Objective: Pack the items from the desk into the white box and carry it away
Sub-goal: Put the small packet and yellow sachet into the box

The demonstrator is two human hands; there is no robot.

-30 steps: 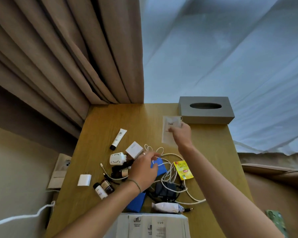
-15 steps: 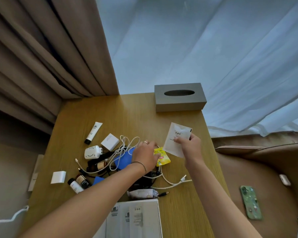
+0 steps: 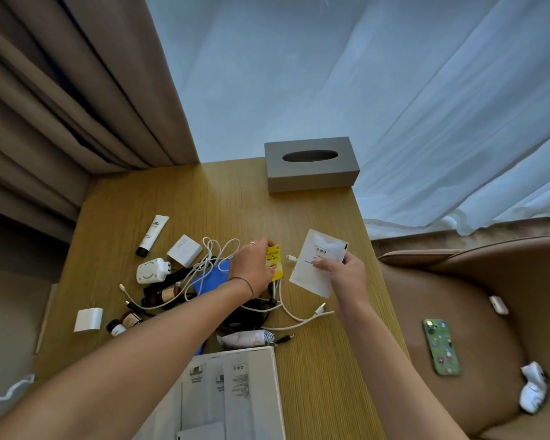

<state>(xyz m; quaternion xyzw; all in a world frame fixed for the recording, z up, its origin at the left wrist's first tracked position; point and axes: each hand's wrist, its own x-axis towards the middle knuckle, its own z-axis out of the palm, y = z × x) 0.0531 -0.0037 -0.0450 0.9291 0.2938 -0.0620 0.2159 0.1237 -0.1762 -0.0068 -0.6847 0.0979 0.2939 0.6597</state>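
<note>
Left hand [image 3: 254,268] seemingly pinches yellow sachet [image 3: 274,262]; right hand [image 3: 342,274] grips white packet [image 3: 316,265] beside it.

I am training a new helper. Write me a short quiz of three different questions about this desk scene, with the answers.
1. True or false: the right hand holds a white sachet.
2. What does the left hand grip? A) yellow packet B) white tube C) tissue box
3. Fill in: the green phone lies on the ____, not on the desk.

Key: 1 true. 2 A, the yellow packet. 3 brown seat.
</note>
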